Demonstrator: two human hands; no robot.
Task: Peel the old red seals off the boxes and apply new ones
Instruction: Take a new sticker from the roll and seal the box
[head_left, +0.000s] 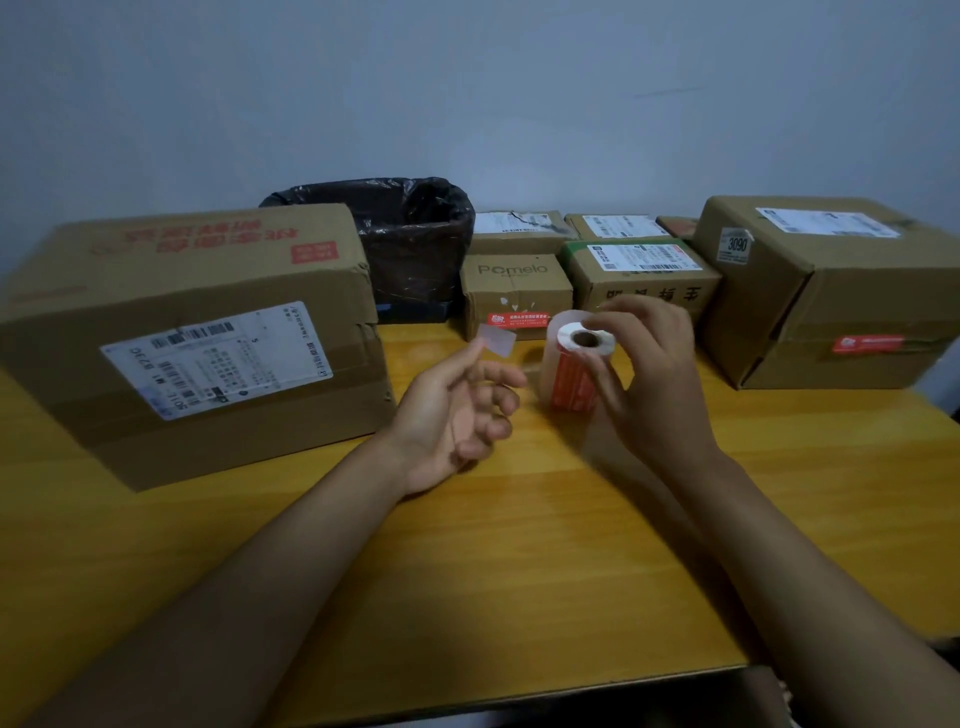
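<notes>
Step in hand, as judged: a fresh seal is being taken from the roll (579, 366) for fixing to a box. To do it well, the strip should be held by one corner only, adhesive side kept off the palm, and laid flat across the flap seam.

The left hand (457, 410) pinches a pale strip (497, 340) at its fingertips, just left of the roll; the other fingers hang loosely curled. The right hand (647, 374) grips the roll, which appears held just above the worktop (519, 545). Behind the roll, a small box (517, 291) carries a red seal (518, 320).
</notes>
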